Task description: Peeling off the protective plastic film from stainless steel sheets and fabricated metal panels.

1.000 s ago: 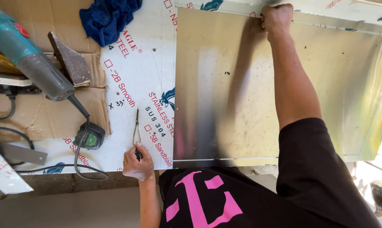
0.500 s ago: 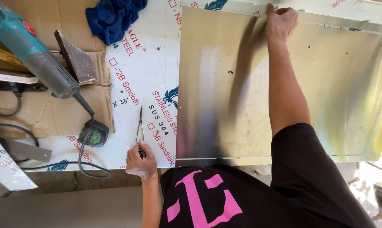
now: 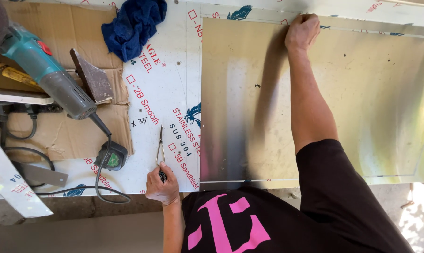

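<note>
My left hand is closed on the black handle of a thin metal scribing tool. The tool lies pointing away from me on a white film-covered steel sheet, near its front edge. My right arm reaches across a bare shiny metal sheet. At that sheet's far edge my right hand is clenched, pressing or gripping the edge. Whether its fingers hook over the edge is hidden.
A teal and grey power tool lies on cardboard at the left, its cord running to a small black plug box. A blue rag lies at the back. A dark metal wedge and metal strips lie nearby.
Both hands stay where they were. Only the view has shifted slightly.
</note>
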